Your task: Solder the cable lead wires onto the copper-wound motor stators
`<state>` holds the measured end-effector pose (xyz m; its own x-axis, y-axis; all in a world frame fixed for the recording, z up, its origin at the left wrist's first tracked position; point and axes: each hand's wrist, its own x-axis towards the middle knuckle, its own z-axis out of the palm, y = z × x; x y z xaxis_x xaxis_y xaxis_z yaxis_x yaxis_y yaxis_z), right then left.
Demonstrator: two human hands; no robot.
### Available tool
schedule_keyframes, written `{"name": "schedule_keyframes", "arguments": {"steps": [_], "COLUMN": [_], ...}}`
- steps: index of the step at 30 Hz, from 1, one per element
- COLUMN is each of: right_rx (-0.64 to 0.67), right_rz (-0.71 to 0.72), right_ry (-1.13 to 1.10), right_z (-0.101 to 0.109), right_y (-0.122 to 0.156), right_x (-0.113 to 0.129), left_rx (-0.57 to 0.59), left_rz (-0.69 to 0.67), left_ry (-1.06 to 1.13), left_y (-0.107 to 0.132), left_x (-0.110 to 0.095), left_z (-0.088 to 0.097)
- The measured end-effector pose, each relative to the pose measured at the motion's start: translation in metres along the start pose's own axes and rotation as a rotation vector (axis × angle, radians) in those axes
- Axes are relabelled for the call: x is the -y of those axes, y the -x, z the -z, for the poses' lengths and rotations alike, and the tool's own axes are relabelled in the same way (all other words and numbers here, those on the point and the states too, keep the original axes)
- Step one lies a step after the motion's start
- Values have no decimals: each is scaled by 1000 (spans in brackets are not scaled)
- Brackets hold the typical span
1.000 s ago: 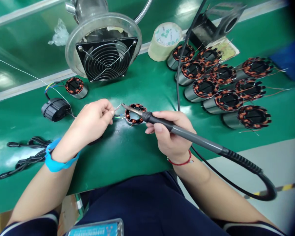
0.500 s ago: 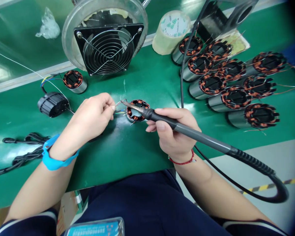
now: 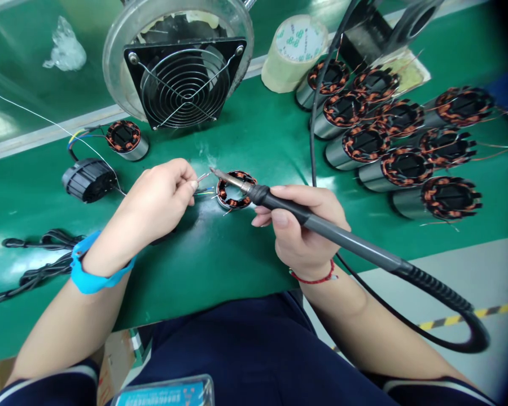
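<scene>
My right hand is closed around the dark handle of a soldering iron, whose tip points up and to the left. A little smoke rises at that tip. Left of it, my left hand pinches a thin wire, its bare end sticking out just short of the iron's tip. Behind and below the iron stands a motor stator with copper windings, partly covered by the iron. Coloured leads run from beside my left fingers towards this stator. Solder wire stretches in from the left edge and passes behind my left wrist.
A fan with a wire guard stands at the back. Several stators fill the right side, near a tape roll. On the left are another stator, a black motor part and black cables.
The soldering iron's tip has drawn slightly up and away from the wire end, leaving a small gap. Smoke shows more clearly. My left hand keeps its pinch almost unmoved.
</scene>
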<state>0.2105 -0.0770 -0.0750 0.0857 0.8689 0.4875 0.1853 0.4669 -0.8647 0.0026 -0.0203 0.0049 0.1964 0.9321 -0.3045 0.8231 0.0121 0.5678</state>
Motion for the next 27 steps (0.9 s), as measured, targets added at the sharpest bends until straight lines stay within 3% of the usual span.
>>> {"name": "schedule_keyframes", "arguments": {"steps": [16, 27], "right_rx": [-8, -17], "right_rz": [84, 55], "right_ry": [53, 115], "right_z": [-2, 0], "right_y": [-3, 0], "right_x": [1, -2], "left_rx": [11, 6], "left_rz": [0, -2], "left_ry": [16, 16], "left_y": [-1, -2], "left_x": [1, 2], "left_z": [1, 0]}}
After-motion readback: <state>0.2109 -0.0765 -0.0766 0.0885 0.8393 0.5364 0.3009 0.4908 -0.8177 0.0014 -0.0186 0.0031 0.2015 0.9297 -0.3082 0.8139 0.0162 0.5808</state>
